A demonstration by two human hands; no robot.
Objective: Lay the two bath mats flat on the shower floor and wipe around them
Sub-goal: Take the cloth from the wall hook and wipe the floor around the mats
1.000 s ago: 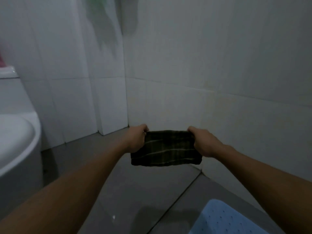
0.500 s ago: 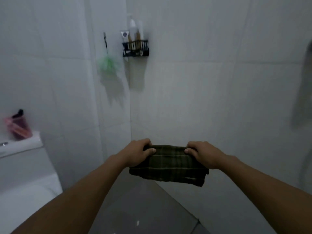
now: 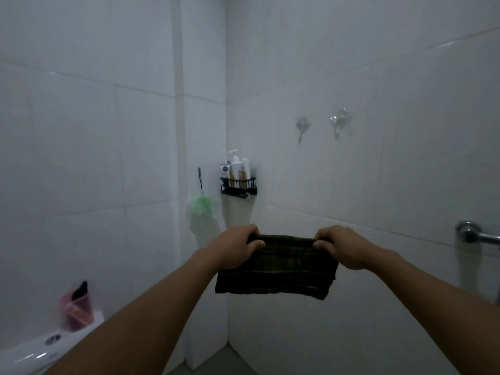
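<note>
A dark green plaid cloth (image 3: 278, 269), folded into a rectangle, hangs in the air in front of the white tiled corner. My left hand (image 3: 235, 247) grips its top left corner, fingers curled over the edge. At the top right corner my right hand (image 3: 343, 247) pinches the cloth the same way. Both arms reach forward at chest height. No bath mat is in view, and only a small strip of the shower floor (image 3: 230, 361) shows at the bottom.
A black wire caddy (image 3: 238, 186) with several bottles hangs in the wall corner. A green bath pouf (image 3: 203, 205) hangs beside it. Two clear wall hooks (image 3: 338, 123) sit higher right. A chrome fitting (image 3: 470, 234) juts out at right. A toilet tank (image 3: 46, 345) with a pink cup (image 3: 77, 309) stands lower left.
The view has tilted upward from the floor to the wall; the blue mat left the frame. Both hands have kept hold of the cloth and raised it.
</note>
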